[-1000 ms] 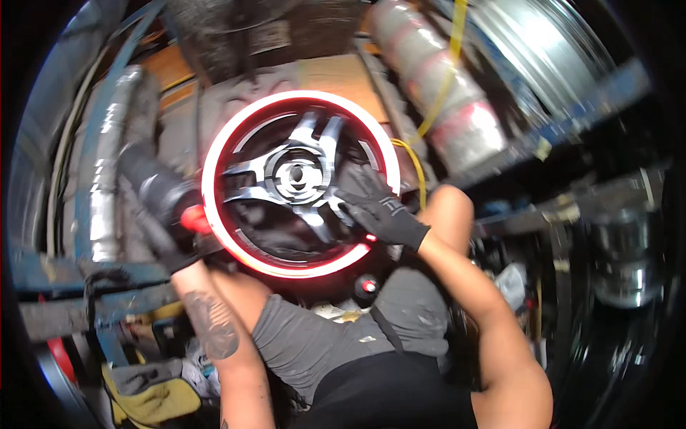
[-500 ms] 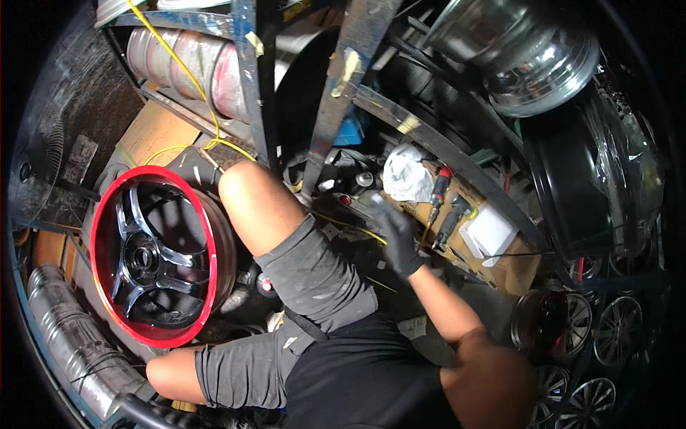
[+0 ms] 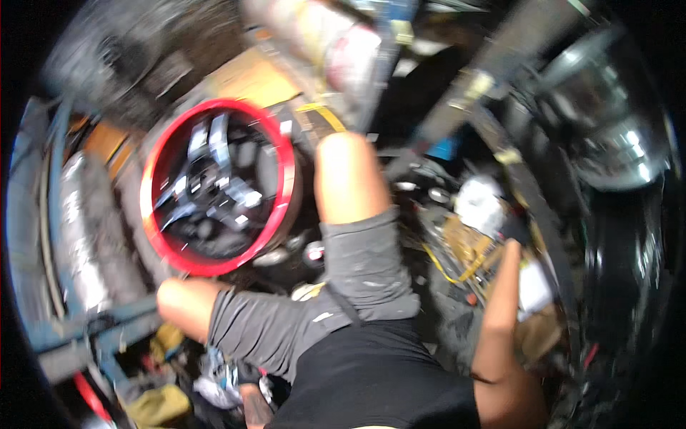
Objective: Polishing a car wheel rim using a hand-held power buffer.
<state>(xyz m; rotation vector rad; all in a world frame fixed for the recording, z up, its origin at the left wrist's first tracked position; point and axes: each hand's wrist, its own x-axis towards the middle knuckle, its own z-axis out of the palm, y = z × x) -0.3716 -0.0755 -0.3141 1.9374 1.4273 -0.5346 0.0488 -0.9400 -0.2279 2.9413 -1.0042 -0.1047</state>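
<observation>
Between my spread knees stands a wheel rim with a bright red lip (image 3: 291, 171) and shiny dark spokes, tilted toward me. My right hand (image 3: 514, 227), in a dark glove, reaches out to the right beside a crumpled white plastic bag (image 3: 478, 206). It is over the cardboard where two power tools lay; motion blur hides its fingers and anything in them. At the lower edge, my left hand (image 3: 249, 373) is low beside my hip, among cloths and small clutter. Its fingers are too dark and smeared to make out. Neither hand touches the rim.
A white box (image 3: 534, 287) lies on the cardboard (image 3: 540, 333) at the right. Polished metal barrels (image 3: 611, 114) stand at the upper right, near a slanting metal frame bar (image 3: 511, 53). A blue metal frame (image 3: 64, 336) runs along the left. A yellow hose (image 3: 441, 268) crosses the floor.
The view has swung left, so the scene shifts right and blurs. My right hand has moved from open space onto the tool area by the bag. My left forearm has come into view at the bottom.
</observation>
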